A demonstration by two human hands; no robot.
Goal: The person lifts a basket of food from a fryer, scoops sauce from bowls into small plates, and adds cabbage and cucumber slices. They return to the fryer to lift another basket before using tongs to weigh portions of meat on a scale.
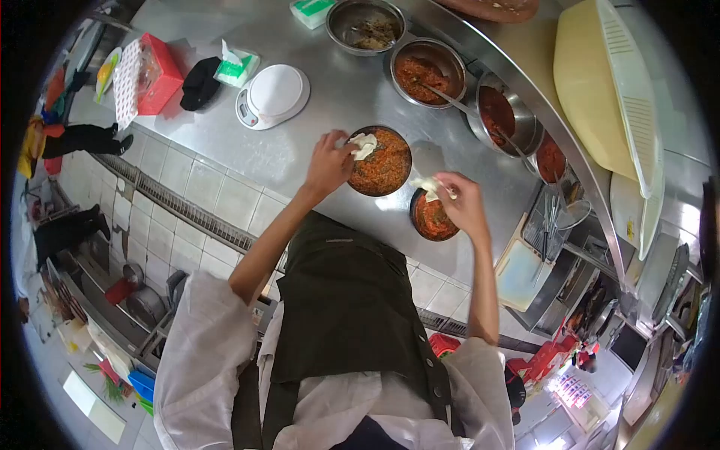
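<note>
My left hand (330,163) is closed on a crumpled white tissue (364,146) at the left rim of the larger round dark pan (407,175). An orange-red, chunky sauce (381,161) fills this pan. On the right, my right hand (463,201) pinches another crumpled white tissue (427,184), slightly blurred, over the upper edge of a smaller dark pan (442,238). Red sauce with a darker patch (433,217) lies in the smaller pan. Both pans rest near the front edge of the steel counter (322,82).
Several steel bowls, one with red sauce and a spoon (427,71), line the back right. A white kitchen scale (276,94), tissue pack (238,67), black cloth-like item (200,84) and red box (161,75) stand left. A pale yellow tub (592,97) sits on the shelf.
</note>
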